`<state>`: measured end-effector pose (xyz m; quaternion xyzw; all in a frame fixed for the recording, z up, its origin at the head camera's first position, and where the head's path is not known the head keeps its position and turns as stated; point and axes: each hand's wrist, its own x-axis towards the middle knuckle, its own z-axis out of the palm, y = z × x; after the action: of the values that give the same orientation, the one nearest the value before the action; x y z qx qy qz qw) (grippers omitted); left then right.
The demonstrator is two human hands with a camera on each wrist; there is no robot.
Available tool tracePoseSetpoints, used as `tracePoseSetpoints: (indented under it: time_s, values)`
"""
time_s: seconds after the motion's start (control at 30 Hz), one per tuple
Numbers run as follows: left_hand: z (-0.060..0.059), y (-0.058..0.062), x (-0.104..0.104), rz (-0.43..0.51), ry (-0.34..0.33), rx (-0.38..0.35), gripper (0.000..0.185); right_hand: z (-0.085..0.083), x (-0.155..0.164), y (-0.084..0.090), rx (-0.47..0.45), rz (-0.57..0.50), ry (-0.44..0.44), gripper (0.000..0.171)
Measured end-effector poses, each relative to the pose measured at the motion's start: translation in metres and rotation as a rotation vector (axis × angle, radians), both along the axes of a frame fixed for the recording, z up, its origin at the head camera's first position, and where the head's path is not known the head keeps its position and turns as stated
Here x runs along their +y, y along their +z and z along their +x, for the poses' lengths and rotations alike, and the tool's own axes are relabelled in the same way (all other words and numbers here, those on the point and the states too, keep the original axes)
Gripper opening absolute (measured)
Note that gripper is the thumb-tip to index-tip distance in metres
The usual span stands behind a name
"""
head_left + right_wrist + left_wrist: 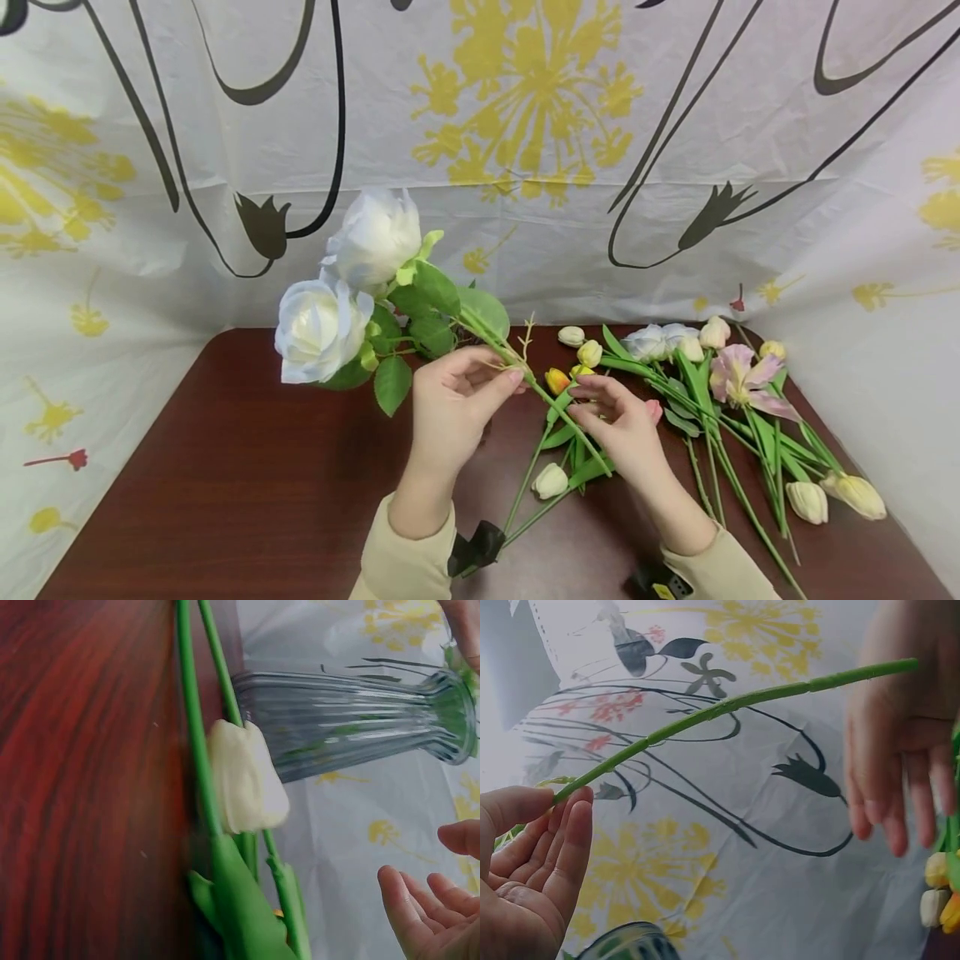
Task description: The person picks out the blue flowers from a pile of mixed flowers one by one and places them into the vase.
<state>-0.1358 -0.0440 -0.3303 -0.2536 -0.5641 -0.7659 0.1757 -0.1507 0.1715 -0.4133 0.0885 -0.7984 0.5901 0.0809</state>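
My left hand [480,392] pinches the green stem [517,362] of a white rose spray between thumb and fingers; its two white blooms [322,325] are held up to the left above the dark red table [225,483]. In the left wrist view the left hand [532,855] grips the same stem [727,709], which runs across to the right hand [900,750]. My right hand [618,421] hovers at the stem's lower end with relaxed, straight fingers; I cannot tell whether it touches the stem. The right wrist view shows its fingertips [431,911] holding nothing.
A pile of artificial tulips and a pink lily [738,375] lies on the table's right half. A white tulip bud [551,481] lies between my forearms. The right wrist view shows that bud [244,776] beside a ribbed glass vase [352,724]. Patterned cloth [525,125] surrounds the table.
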Motion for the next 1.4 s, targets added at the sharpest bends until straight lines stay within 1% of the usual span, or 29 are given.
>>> tracePoseSetpoints:
  time_s: [0.13,0.27,0.4,0.5,0.63,0.73,0.83,0.93,1.03,1.17,1.3,1.4]
  values:
    - [0.000,0.002,-0.007,-0.015,0.056,0.051,0.007,-0.004,-0.011,-0.004,-0.002,-0.035,0.047,0.043]
    - [-0.002,0.000,-0.014,-0.003,0.119,0.067,0.006,-0.013,-0.023,-0.006,-0.010,-0.047,0.103,0.050]
    - [-0.004,0.003,-0.024,0.050,0.163,0.076,0.008,-0.029,-0.033,-0.008,0.022,-0.046,0.188,0.053]
    - [-0.006,0.006,-0.031,0.095,0.213,0.084,0.011,-0.038,-0.040,-0.011,0.037,-0.047,0.249,0.059]
    - [-0.006,0.010,-0.040,0.140,0.302,0.087,0.012,-0.044,-0.050,-0.014,0.028,-0.073,0.316,0.068]
    - [-0.006,0.014,-0.046,0.163,0.361,0.097,0.011,-0.044,-0.059,-0.014,0.017,-0.085,0.339,0.071]
    - [-0.005,0.019,-0.051,0.172,0.416,0.117,0.012,-0.044,-0.068,-0.015,0.007,-0.069,0.345,0.074]
    - [-0.004,0.024,-0.055,0.191,0.466,0.133,0.011,-0.044,-0.076,-0.016,-0.023,-0.021,0.324,0.077]
    - [-0.004,0.028,-0.059,0.247,0.498,0.148,0.010,-0.043,-0.083,-0.017,-0.040,0.066,0.283,0.082]
    - [-0.004,0.033,-0.066,0.354,0.522,0.171,0.013,-0.043,-0.091,-0.020,-0.045,0.165,0.220,0.088]
    - [-0.003,0.038,-0.073,0.434,0.558,0.192,0.015,-0.042,-0.096,-0.024,-0.036,0.196,0.207,0.086]
    - [-0.004,0.040,-0.077,0.472,0.583,0.201,0.017,-0.042,-0.098,-0.026,-0.036,0.188,0.220,0.084]
